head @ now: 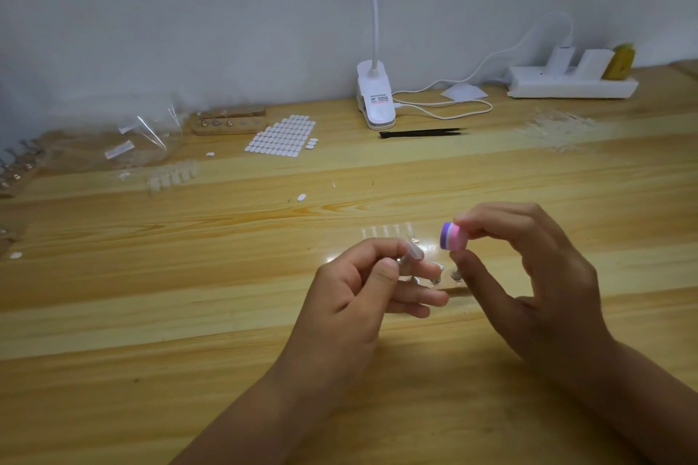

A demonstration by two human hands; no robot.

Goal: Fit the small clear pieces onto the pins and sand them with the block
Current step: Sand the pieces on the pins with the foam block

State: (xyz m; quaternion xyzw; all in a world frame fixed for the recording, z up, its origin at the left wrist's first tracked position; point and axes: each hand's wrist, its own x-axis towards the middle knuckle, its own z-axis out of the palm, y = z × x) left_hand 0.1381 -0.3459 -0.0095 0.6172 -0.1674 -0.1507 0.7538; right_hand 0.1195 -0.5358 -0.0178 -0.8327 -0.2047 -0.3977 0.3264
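Pinching clear piece (413,252) on pin (400,263), left hand (359,291), right hand (528,272) gripping sanding block (451,236), wooden holder (251,129) bearing 3 pins (215,122).

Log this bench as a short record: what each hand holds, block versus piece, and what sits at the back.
left hand: pinches a pin carrying a clear piece
right hand: pinches the pink and purple block
block versus piece: close, apparently not touching
back of table: lamp, black tweezers, sticker sheet, power strip
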